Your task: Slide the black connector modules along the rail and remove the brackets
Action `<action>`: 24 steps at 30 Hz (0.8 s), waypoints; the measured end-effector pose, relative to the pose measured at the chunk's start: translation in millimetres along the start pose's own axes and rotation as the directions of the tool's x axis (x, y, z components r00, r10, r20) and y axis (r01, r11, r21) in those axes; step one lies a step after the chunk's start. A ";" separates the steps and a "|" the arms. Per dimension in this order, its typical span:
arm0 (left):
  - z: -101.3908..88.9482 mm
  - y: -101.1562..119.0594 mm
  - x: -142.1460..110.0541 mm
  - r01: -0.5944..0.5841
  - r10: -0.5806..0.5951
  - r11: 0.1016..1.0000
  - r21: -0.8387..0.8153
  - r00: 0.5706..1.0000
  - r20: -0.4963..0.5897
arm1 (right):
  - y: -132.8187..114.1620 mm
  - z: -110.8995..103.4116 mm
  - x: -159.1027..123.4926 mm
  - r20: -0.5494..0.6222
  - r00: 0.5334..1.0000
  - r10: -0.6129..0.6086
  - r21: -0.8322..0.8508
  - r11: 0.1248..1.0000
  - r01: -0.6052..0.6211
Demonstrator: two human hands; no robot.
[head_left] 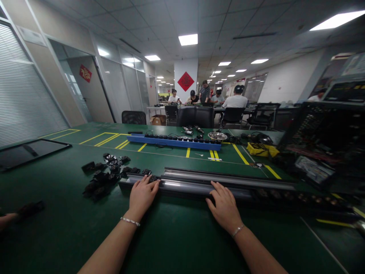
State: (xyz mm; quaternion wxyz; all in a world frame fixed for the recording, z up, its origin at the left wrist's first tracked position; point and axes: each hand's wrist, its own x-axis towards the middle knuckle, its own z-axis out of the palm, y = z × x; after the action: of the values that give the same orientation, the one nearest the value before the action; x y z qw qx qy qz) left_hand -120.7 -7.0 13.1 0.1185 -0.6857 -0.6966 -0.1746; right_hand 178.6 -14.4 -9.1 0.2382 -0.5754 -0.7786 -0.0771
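My left hand is over the left part of a long dark rail with a shiny grey face. A small black part sits between its thumb and fingertips at the rail's upper edge. Farther right, my right hand rests with fingers spread on the same rail, holding nothing. Several dark parts with round coppery spots line the rail's right stretch. A second rail lies just behind, nearly parallel. Left of the rails is a loose pile of small black parts.
Another person's hand at the left edge is by a dark object. Beyond the rails lie a blue channel and a metal bowl. A dark flat panel is at left; a yellow bag lies at right.
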 end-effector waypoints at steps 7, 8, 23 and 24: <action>-1.0 -12.7 2.1 0.051 -0.051 0.999 0.010 0.998 0.026 | 0.4 0.5 -0.1 -0.002 1.000 -0.001 0.013 1.000 0.001; -1.0 -14.0 2.3 0.055 -0.056 0.998 0.008 0.998 0.028 | 0.2 0.2 0.0 -0.003 1.000 -0.002 0.011 1.000 0.002; -2.4 -42.3 4.7 0.055 -0.057 0.998 0.033 0.997 0.053 | 1.5 2.4 -0.7 -0.017 1.000 -0.025 -0.006 1.000 0.025; -2.5 -43.8 5.0 0.057 -0.059 0.998 0.039 0.997 0.056 | 1.6 2.5 -0.7 -0.019 0.999 -0.026 -0.008 1.000 0.026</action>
State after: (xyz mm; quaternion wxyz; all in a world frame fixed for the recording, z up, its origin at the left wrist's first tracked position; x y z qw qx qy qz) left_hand -164.6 -3.3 13.9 0.1064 -0.6674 -0.7226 -0.1453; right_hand 179.5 -13.4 -11.8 0.2423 -0.5652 -0.7836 -0.0885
